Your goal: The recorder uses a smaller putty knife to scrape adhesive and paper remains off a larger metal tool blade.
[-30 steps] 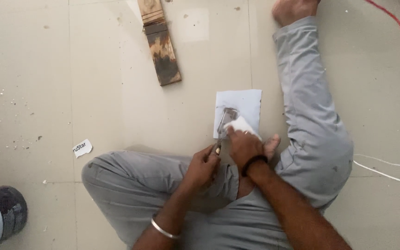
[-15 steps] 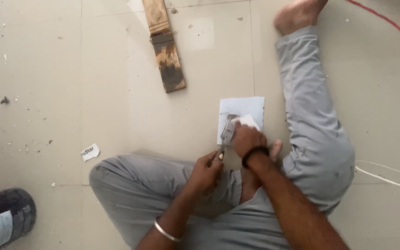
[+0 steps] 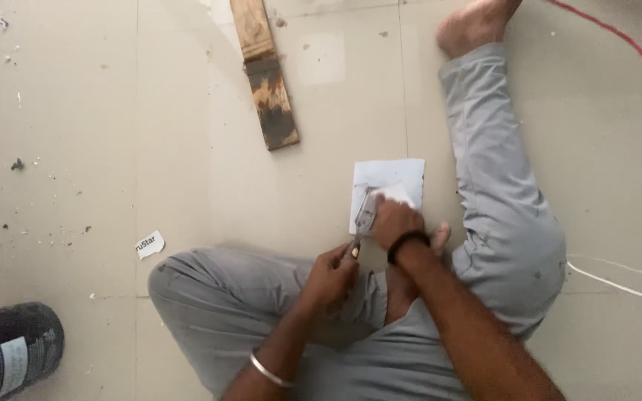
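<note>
While left hand [image 3: 330, 278] grips a scraper [image 3: 363, 220], right hand [image 3: 395, 223] presses white paper [image 3: 388, 178] — torn white label [image 3: 150, 243] lies apart.

White label [image 3: 10, 365] on dark can; white paper scrap [image 3: 150, 243] on floor

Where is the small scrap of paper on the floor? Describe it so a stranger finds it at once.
Start from the person's bent grey-trousered knee at lower left. Just up and left of it, on the pale tiled floor, lies the small white paper scrap. It is far smaller than the white sheet under the hands, and lies alone, touching nothing.
</note>
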